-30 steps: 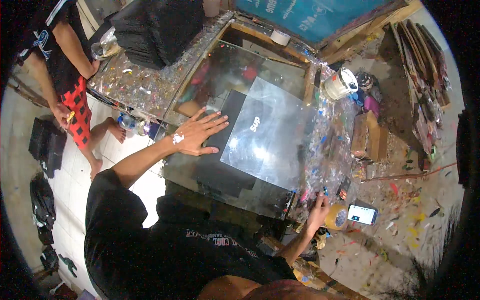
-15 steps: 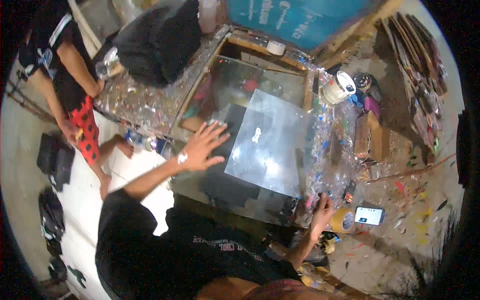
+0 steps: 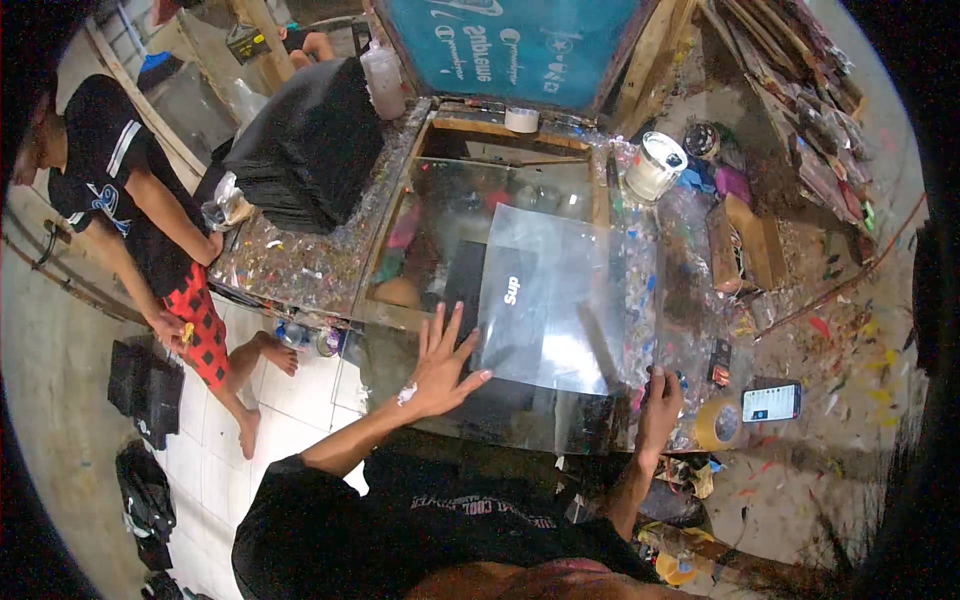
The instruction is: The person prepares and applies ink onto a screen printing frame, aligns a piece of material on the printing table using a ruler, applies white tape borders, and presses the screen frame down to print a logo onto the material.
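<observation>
A translucent plastic sheet (image 3: 560, 265) with small white lettering lies on a glass pane (image 3: 452, 185), which is set over a wooden-framed opening. A dark rectangle (image 3: 463, 268) shows beside and beneath the sheet's left part. My left hand (image 3: 438, 370) is open, fingers spread over the glass, its thumb by the sheet's near left corner. Past the sheet's near right corner, my right hand (image 3: 658, 408) is closed at the pane's right edge. Its fingers pinch together, and whatever lies between them is too small to make out.
Right of my right hand are a tape roll (image 3: 719, 424) and a lit phone (image 3: 771, 402). A white bucket (image 3: 656, 167) and a cardboard box (image 3: 748, 245) stand farther back. Black cloth (image 3: 310, 150) is piled at the far left, near another person (image 3: 150, 190). A teal printed screen (image 3: 520, 50) stands behind.
The whole view has shifted. Relative to the sheet, my left hand has come nearer to me, toward the sheet's near left corner. My right hand stays by the pane's right edge.
</observation>
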A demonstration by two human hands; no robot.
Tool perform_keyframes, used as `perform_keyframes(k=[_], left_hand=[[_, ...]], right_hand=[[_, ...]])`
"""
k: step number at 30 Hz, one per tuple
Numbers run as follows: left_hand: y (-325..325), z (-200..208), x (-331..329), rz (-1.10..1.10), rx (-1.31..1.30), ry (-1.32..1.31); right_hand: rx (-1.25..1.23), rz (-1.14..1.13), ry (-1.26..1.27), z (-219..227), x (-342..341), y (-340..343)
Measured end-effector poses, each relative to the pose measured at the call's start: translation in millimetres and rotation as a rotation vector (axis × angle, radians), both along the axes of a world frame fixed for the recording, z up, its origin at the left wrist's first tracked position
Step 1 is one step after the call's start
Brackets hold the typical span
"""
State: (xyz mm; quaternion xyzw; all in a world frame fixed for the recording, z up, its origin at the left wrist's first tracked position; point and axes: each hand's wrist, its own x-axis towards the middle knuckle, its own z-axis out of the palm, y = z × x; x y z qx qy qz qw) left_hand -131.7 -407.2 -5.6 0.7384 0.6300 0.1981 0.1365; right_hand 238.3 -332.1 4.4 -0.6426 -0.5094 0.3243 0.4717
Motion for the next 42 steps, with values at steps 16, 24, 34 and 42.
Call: perform_keyframes(k=[16,24,34,42], left_hand=[[118,-4,134,-0.066,-0.145,-0.558],[140,-56,199,-0.103,0.138,-0.565],[148,-65,218,-0.190,0.221,-0.707],[166,-4,228,-0.584,0.030,0.093]], right_hand=[[-0.293,0.325,0.027,-37,9,138],[-0.052,0.345,-0.250,-36,30,140],[-0.372,0.372,-0.067,-22,29,123],[0.235,-0.239,-0.305,-34,66,5]])
